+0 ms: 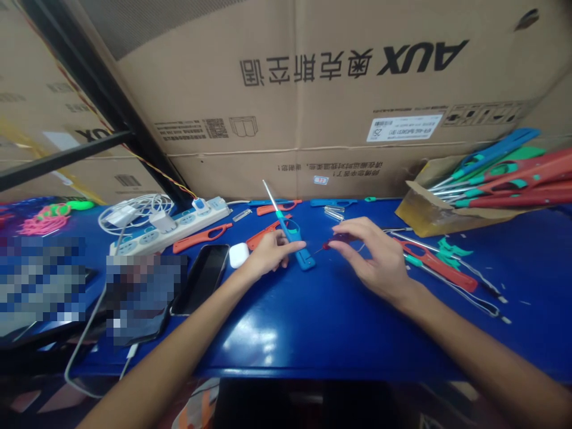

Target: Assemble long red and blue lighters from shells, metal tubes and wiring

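Note:
My left hand (270, 252) is closed around a blue long-necked lighter (304, 257), its metal tube angled up and away and its butt end lying towards me. Between thumb and fingers of my right hand (379, 257) is a small screwdriver (338, 238) with a dark red handle. Its thin shaft points left at the lighter's lower end, with a small gap between them. Just behind my left hand lies an orange lighter shell (268, 233). Right of my right hand are an orange lighter shell (440, 265) and loose metal tubes with green tips (413, 260).
A cardboard box (420, 220) of assembled lighters stands at the right. On the left are a power strip (174, 229), a phone (201, 280), a white earbud case (239, 255) and cables. A large carton (295, 119) walls off the back of the blue table (286, 333).

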A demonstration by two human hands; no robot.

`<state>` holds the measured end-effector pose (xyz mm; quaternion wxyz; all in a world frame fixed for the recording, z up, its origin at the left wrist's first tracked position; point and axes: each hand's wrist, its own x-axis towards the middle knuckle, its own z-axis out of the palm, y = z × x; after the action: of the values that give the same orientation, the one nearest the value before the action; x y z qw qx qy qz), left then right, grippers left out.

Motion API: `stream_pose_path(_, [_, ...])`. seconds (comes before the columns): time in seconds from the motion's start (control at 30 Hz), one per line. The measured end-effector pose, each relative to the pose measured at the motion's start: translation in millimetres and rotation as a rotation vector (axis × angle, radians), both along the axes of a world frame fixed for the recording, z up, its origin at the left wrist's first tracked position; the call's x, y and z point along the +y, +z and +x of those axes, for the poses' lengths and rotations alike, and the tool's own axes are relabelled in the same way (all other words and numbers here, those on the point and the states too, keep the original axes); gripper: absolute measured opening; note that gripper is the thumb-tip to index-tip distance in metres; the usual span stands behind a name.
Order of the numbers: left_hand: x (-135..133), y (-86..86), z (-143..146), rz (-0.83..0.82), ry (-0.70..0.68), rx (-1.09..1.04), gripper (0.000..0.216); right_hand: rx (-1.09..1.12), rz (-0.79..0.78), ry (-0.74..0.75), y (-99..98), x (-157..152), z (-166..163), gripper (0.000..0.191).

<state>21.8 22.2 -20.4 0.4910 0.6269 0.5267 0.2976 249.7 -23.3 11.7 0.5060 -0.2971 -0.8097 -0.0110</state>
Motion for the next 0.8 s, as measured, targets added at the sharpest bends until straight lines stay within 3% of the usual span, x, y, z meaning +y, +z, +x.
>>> stream_pose_path(0.8, [-1.2,1.2,-0.5,-0.016,-0.003,-0.007,0.041,-0.030,-0.043,0.016,-3.2,-1.3,1.6,0.030])
